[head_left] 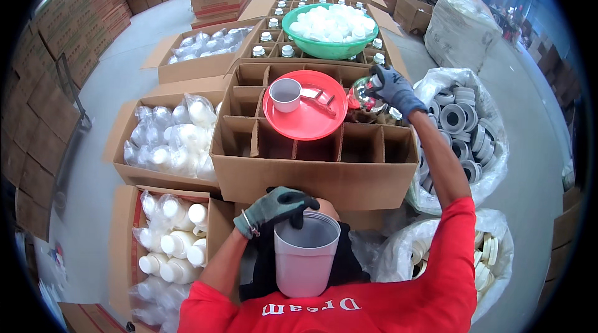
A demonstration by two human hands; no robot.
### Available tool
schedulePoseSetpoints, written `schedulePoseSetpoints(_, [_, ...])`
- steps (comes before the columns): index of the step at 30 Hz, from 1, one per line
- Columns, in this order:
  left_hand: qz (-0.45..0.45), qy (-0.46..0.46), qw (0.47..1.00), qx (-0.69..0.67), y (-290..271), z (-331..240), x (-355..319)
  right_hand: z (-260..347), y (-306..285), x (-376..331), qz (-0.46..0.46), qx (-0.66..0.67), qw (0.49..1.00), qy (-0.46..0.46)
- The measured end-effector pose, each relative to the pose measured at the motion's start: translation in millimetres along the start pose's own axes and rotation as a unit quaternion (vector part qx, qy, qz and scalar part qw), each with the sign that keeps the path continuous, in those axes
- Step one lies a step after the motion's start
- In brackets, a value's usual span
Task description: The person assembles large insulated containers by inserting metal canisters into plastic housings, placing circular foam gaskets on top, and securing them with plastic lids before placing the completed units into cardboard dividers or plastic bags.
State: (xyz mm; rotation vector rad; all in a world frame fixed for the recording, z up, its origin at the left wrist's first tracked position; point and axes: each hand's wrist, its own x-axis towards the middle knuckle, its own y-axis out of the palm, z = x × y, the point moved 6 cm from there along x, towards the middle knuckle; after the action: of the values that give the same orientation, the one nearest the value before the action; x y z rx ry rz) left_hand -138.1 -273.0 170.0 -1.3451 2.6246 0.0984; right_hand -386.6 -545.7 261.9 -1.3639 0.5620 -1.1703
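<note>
The gloved left hand [277,205] grips the rim of a grey plastic cup [305,258] held close to the body, while the gloved right hand [392,87] reaches out to a shiny kettle [363,97] at the divided cardboard box [311,168]. A red plate [308,118] with a small cup [285,94] rests on the box's dividers, and a green bowl [324,49] of white caps sits beyond.

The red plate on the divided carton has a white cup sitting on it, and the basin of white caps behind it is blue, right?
Not quite: the basin of white caps is green, not blue, as the head view shows. The rest holds: the red plate rests on the divided carton with a white cup on it.
</note>
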Motion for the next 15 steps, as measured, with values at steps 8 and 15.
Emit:
schedulePoseSetpoints(8, [-0.166, 0.110, 0.934, -0.297, -21, -17, 56, 94, -148, -109, -0.232, 0.036, 0.961, -0.149])
schedulePoseSetpoints(15, [-0.202, 0.250, 0.856, -0.404, -46, -7, 28, 131, -62, -187, -0.255, 0.466, 0.845, -0.067])
